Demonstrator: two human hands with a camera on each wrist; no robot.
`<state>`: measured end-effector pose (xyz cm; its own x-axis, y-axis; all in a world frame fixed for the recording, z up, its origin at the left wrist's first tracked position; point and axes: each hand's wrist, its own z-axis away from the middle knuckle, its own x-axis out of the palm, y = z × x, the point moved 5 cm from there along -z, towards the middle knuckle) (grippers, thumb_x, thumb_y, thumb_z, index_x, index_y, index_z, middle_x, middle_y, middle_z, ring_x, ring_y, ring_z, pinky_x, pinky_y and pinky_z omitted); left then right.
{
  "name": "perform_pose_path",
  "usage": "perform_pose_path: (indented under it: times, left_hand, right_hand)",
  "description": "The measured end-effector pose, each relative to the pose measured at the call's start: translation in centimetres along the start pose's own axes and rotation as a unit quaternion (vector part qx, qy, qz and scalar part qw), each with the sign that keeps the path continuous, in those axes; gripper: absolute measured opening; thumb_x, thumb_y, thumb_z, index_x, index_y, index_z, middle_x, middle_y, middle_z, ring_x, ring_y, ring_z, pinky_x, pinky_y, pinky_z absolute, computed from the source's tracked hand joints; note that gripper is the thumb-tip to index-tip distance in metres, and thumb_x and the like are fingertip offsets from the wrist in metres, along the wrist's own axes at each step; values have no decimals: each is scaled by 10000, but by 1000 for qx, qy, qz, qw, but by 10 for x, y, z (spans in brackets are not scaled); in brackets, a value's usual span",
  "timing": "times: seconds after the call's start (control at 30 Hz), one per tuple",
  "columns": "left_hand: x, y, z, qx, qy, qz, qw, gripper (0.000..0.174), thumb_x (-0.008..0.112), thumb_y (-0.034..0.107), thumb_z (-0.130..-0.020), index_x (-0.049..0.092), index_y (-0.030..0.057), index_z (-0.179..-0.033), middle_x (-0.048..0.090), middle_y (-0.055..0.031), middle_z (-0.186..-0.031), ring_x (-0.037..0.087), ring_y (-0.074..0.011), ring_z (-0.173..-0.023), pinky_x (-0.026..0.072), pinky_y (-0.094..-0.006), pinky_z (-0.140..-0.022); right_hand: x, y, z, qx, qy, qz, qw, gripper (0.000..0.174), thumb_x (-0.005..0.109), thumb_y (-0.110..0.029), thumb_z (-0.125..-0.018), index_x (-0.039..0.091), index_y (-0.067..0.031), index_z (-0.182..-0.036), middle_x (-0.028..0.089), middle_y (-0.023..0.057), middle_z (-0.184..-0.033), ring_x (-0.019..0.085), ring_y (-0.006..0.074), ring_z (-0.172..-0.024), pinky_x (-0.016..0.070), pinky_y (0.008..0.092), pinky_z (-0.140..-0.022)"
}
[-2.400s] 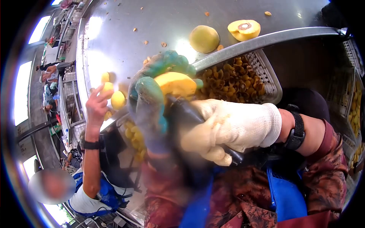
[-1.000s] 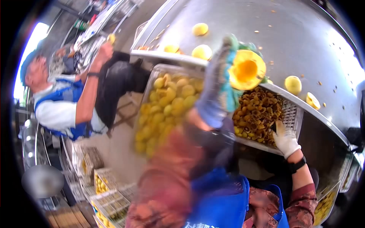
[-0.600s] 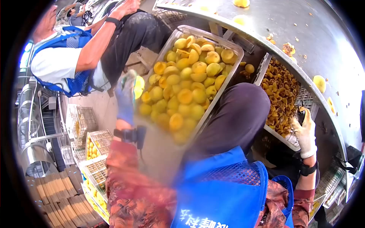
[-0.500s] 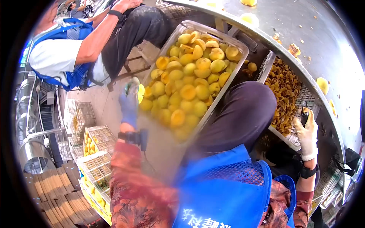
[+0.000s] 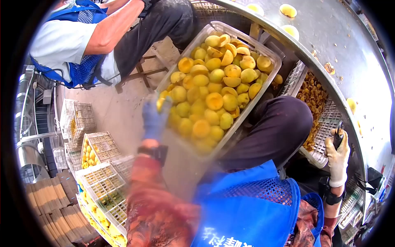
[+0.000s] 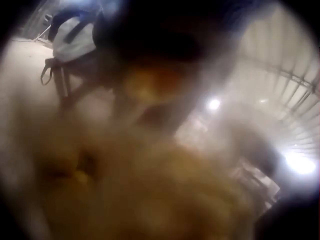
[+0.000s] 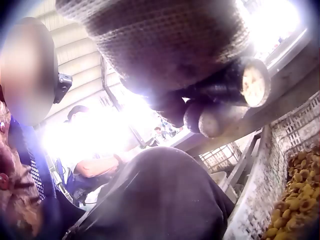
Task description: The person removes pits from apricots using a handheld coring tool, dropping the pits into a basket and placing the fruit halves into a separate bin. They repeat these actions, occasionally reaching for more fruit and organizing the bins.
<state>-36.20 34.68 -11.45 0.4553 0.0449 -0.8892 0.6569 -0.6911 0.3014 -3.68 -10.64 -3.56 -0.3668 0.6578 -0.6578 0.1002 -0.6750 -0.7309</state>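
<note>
My left hand [image 5: 154, 119], in a blue-green glove and blurred by motion, is at the left edge of a crate [image 5: 273, 68] heaped with halved yellow peaches [image 5: 214, 101]. Its fingers grip a yellow peach half [image 5: 161, 103]. The left wrist view is mostly blur, with an orange-yellow patch under the dark hand. On the far right, my right hand [image 5: 338, 158], in a white glove, holds a black-handled tool [image 5: 338, 140] with a thin metal tip pointing up. A round pale handle end shows beneath the glove in the right wrist view.
A white crate [image 5: 325, 127] of brown pit scraps sits under the metal table [image 5: 325, 35], which carries several peach pieces. Between the crates is a bent knee [image 5: 279, 123]. Another person in a blue vest [image 5: 84, 61] sits at upper left. Stacked crates [image 5: 103, 185] stand at lower left.
My hands have parted: the left carried the peach half from above the table over to the left crate; the right dropped beside the scrap crate with the tool. The head view has tilted down.
</note>
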Motion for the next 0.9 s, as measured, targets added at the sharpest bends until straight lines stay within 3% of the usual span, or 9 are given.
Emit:
perform_pose_path:
  times: [0.1, 0.2, 0.4, 0.53, 0.63, 0.67, 0.7, 0.83, 0.9]
  left_hand:
    - [88, -42, 49, 57, -145, -144, 977, 576, 635, 362, -872, 485, 18, -1309, 524, -253, -1278, 494, -397, -1183, 371, -441, -1016]
    - [78, -18, 58, 13, -136, -87, 987, 617, 572, 391, -903, 423, 15, -1369, 399, -266, -1403, 356, -413, -1312, 279, -453, -1089]
    - [56, -34, 27, -59, -29, -20, 998, 612, 508, 403, -937, 367, 56, -1421, 343, -227, -1458, 311, -416, -1342, 264, -463, -1102]
    - [97, -36, 9, -31, -156, -190, 969, 661, 454, 479, -931, 346, 59, -1431, 350, -229, -1452, 330, -409, -1332, 272, -487, -1090]
    - [110, -47, 15, -145, -291, -146, 935, 725, 477, 499, -909, 292, 60, -1455, 333, -207, -1467, 299, -400, -1353, 265, -500, -1089]
    - [111, -51, 22, -88, -212, -90, 969, 786, 506, 521, -883, 253, 59, -1467, 329, -191, -1474, 258, -385, -1378, 255, -512, -1090]
    - [111, -48, 24, -80, -205, -119, 968, 792, 515, 519, -878, 252, 61, -1468, 325, -189, -1476, 249, -381, -1384, 251, -515, -1091]
    - [109, -31, 23, -103, -210, -127, 964, 849, 584, 493, -833, 236, 60, -1474, 304, -200, -1485, 221, -375, -1397, 232, -520, -1100]
    - [108, -40, 24, -67, -156, -80, 982, 869, 611, 480, -813, 238, 52, -1471, 315, -202, -1479, 226, -391, -1390, 218, -508, -1111]
  right_hand:
    - [6, -15, 2, -35, 2, 36, 999, 315, 631, -77, -836, 527, 8, -1121, 585, 56, -822, 545, 97, -687, 483, 251, -657]
    - [4, -32, 7, -29, -2, 41, 999, 308, 629, -57, -831, 525, 13, -1113, 592, 64, -819, 556, 107, -681, 486, 256, -658]
    - [11, -35, 8, -9, -13, 38, 999, 288, 631, -61, -827, 528, 20, -1083, 589, 65, -793, 514, 112, -651, 465, 264, -623]
    - [20, -41, 8, -55, -11, 88, 995, 295, 641, -75, -813, 531, 16, -1071, 583, 83, -791, 519, 130, -675, 465, 282, -649]
    - [14, -49, 16, -87, 29, 118, 989, 248, 600, -54, -813, 533, -15, -1049, 526, 27, -787, 472, 98, -670, 434, 263, -630]
    - [8, -52, 18, -48, 17, 127, 991, 280, 619, -59, -810, 510, 5, -1061, 572, 80, -811, 499, 126, -661, 461, 275, -635]
    - [4, -39, 20, -86, 44, 104, 990, 247, 600, -30, -807, 491, -9, -1029, 538, 47, -789, 469, 95, -639, 444, 252, -596]
    - [-6, -21, 22, 59, -6, 22, 998, 216, 588, -6, -809, 493, -24, -1003, 539, 15, -839, 439, 50, -625, 425, 219, -564]
    - [-1, -34, 15, -67, 32, 100, 992, 220, 608, -29, -813, 512, -13, -1010, 599, 71, -867, 532, 140, -609, 465, 267, -587]
